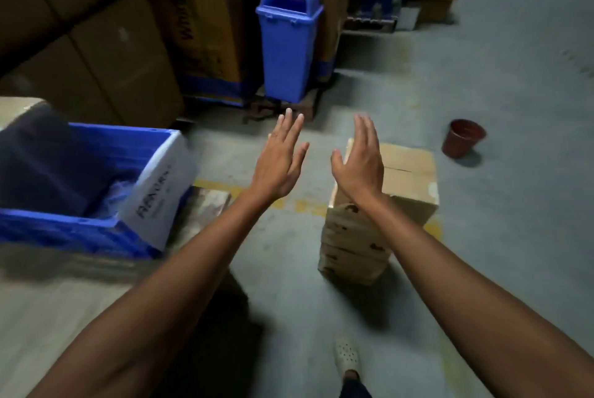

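A dim warehouse, grey concrete floor (501, 237). The left hand (279, 166) and right hand (360, 163) stretch forward, fingers straight and empty, towards the stack of boxes (350, 237) on the floor. This looks like the reach; next, the hands probably need to spread and grip the top box's sides.

Matt brown cardboard stack of boxes (379, 205), glossy blue plastic bin (287, 41), rough grey concrete floor (482, 92).

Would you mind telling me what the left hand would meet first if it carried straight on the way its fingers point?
Probably the blue dustbin, which stands beyond the left hand and its straight fingers; depth is unclear.
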The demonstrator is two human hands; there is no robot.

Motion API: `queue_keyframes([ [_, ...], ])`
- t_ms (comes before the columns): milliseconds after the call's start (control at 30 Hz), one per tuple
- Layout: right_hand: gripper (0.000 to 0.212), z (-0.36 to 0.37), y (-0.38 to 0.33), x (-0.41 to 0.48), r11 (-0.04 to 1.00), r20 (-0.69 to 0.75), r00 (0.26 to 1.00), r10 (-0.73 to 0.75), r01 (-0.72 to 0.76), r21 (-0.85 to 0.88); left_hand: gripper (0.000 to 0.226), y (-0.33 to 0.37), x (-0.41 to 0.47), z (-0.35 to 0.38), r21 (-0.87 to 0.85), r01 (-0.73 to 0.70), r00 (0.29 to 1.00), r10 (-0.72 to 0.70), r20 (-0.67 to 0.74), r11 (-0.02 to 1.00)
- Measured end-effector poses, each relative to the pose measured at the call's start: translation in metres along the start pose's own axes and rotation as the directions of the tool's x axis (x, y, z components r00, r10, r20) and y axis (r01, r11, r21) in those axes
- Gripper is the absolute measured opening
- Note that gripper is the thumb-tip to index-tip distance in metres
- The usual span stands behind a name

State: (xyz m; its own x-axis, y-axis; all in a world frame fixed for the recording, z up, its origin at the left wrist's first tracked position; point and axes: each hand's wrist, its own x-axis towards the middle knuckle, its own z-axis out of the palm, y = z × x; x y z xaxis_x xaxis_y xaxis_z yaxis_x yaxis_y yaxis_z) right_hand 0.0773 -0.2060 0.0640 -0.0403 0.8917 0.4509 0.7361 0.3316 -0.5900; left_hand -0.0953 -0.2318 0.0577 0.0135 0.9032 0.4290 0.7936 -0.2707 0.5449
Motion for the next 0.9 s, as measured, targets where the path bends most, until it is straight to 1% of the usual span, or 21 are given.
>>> queue_keyframes([
  [33,0.075,-0.005,0.025,0.008,0.998,0.005,0.999,0.051,-0.051,-0.02,0.058,0.007,0.012,0.024,-0.067,0.042,0.999,-0.04,0.025,0.997],
  [67,0.074,-0.008,0.05,0.014,0.994,0.013,0.994,0.105,-0.104,-0.035,0.056,0.01,0.024,0.049,-0.148,0.118,0.992,-0.111,0.055,0.982],
  [100,0.074,-0.011,0.075,0.02,0.986,0.027,0.986,0.162,-0.161,-0.042,0.055,0.012,0.036,0.072,-0.232,0.225,0.973,-0.207,0.099,0.947],
  [167,0.073,-0.012,0.123,0.032,0.956,0.079,0.953,0.292,-0.29,-0.035,0.053,0.014,0.058,0.114,-0.383,0.428,0.904,-0.388,0.182,0.819],
  [200,0.075,-0.011,0.147,0.037,0.928,0.124,0.92,0.372,-0.372,-0.028,0.053,0.012,0.068,0.134,-0.436,0.503,0.863,-0.455,0.218,0.746],
  [267,0.079,-0.005,0.194,0.042,0.832,0.238,0.803,0.546,-0.554,-0.037,0.052,0.01,0.083,0.171,-0.48,0.63,0.773,-0.553,0.312,0.61],
  [333,0.081,0.002,0.237,0.042,0.724,0.318,0.673,0.667,-0.686,-0.066,0.04,0.003,0.09,0.205,-0.462,0.719,0.691,-0.611,0.386,0.52],
  [367,0.082,0.005,0.255,0.041,0.681,0.333,0.625,0.706,-0.728,-0.078,0.032,-0.001,0.092,0.221,-0.418,0.754,0.654,-0.642,0.401,0.507],
  [400,0.083,0.007,0.272,0.04,0.639,0.338,0.582,0.74,-0.764,-0.085,0.029,-0.003,0.094,0.233,-0.376,0.78,0.624,-0.665,0.41,0.5],
  [433,0.084,0.008,0.287,0.039,0.598,0.333,0.542,0.771,-0.797,-0.088,0.036,-0.008,0.094,0.245,-0.34,0.804,0.594,-0.688,0.418,0.487],
  [467,0.083,0.01,0.299,0.038,0.555,0.325,0.503,0.801,-0.827,-0.088,0.047,-0.014,0.093,0.256,-0.3,0.835,0.551,-0.719,0.424,0.462],
  [500,0.082,0.012,0.31,0.037,0.514,0.317,0.467,0.826,-0.854,-0.083,0.053,-0.021,0.093,0.266,-0.26,0.868,0.497,-0.756,0.426,0.424],
  [533,0.08,0.013,0.318,0.037,0.476,0.315,0.433,0.845,-0.877,-0.071,0.053,-0.03,0.092,0.277,-0.224,0.892,0.452,-0.787,0.42,0.393],
  [600,0.075,0.015,0.325,0.038,0.419,0.341,0.384,0.858,-0.907,-0.034,0.046,-0.036,0.091,0.288,-0.196,0.912,0.409,-0.812,0.417,0.359],
  [667,0.074,0.018,0.325,0.039,0.393,0.368,0.359,0.858,-0.919,-0.019,0.041,-0.035,0.091,0.288,-0.215,0.913,0.406,-0.83,0.383,0.348],
  [733,0.077,0.019,0.32,0.042,0.397,0.351,0.359,0.865,-0.917,-0.042,0.04,-0.028,0.091,0.283,-0.256,0.912,0.396,-0.85,0.348,0.32],
  [800,0.078,0.018,0.309,0.045,0.428,0.327,0.393,0.86,-0.903,-0.043,0.039,-0.027,0.085,0.273,-0.288,0.903,0.401,-0.865,0.302,0.319],
  [900,0.076,0.015,0.285,0.049,0.508,0.311,0.477,0.822,-0.861,-0.021,0.037,-0.022,0.067,0.245,-0.378,0.852,0.451,-0.874,0.182,0.361],
])
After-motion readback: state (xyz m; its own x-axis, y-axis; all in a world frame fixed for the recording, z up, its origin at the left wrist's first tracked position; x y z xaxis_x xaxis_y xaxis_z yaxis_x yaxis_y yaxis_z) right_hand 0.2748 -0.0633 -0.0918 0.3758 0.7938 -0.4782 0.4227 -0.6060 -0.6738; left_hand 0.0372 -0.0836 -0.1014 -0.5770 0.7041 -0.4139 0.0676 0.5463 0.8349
